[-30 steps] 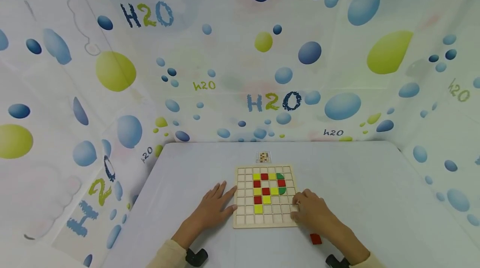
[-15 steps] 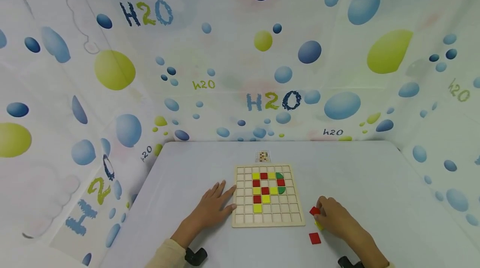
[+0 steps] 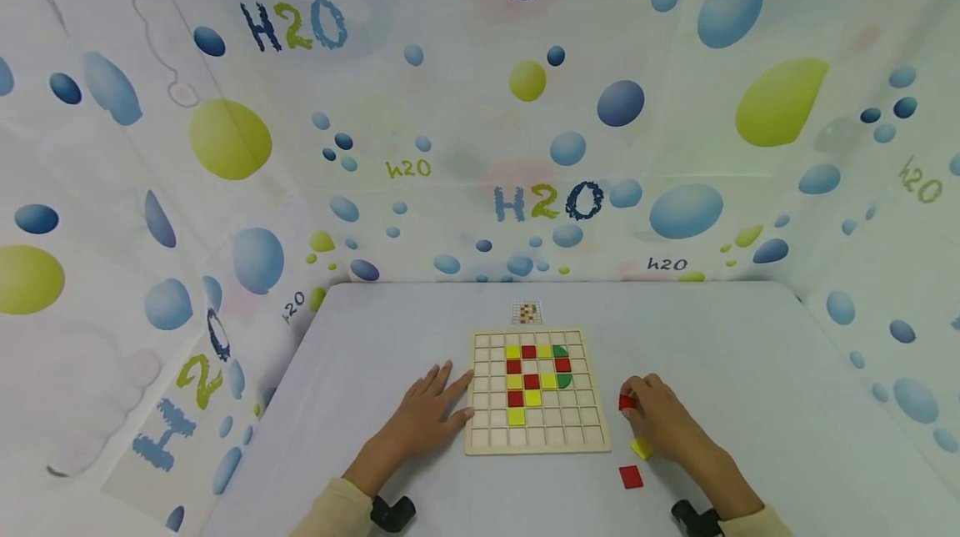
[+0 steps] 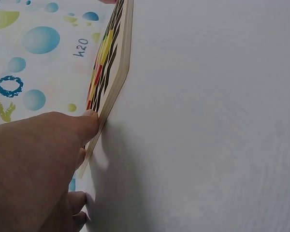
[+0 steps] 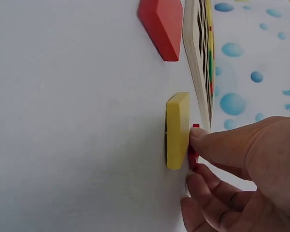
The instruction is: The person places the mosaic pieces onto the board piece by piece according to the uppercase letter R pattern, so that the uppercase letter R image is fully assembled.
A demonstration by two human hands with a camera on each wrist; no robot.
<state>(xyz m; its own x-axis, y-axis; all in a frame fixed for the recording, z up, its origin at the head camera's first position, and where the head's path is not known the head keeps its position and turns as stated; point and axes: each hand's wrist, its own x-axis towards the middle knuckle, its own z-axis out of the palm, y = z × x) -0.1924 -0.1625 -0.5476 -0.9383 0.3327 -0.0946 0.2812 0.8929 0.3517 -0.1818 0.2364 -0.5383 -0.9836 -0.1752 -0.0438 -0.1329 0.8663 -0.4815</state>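
Observation:
My right hand [image 3: 663, 416] is to the right of the wooden grid board [image 3: 491, 438], pinching a red square tile [image 3: 626, 403] between thumb and fingers. Close by this hand lies a yellow tile [image 5: 176, 130]; a second red tile [image 3: 631, 477] is nearer the front. Set into the board are red and yellow squares with green rounded pieces [image 3: 564, 381] on the right of the pattern. My left hand [image 3: 422, 416] rests flat with fingers spread, its index finger and thumb touching the board's left edge. In the left wrist view, the thumb [image 4: 89, 123] presses that edge.
Behind the board lies a small card [image 3: 527, 313] printed with a coloured grid pattern. White cloth covers the table [image 3: 720, 337]. A curtain [image 3: 450, 103] with blue and green spots hangs behind and at the sides.
My right hand has left the board's right edge, moved right to the loose tiles and taken a red one, then shifted slightly away from me with it. My left hand has stayed put.

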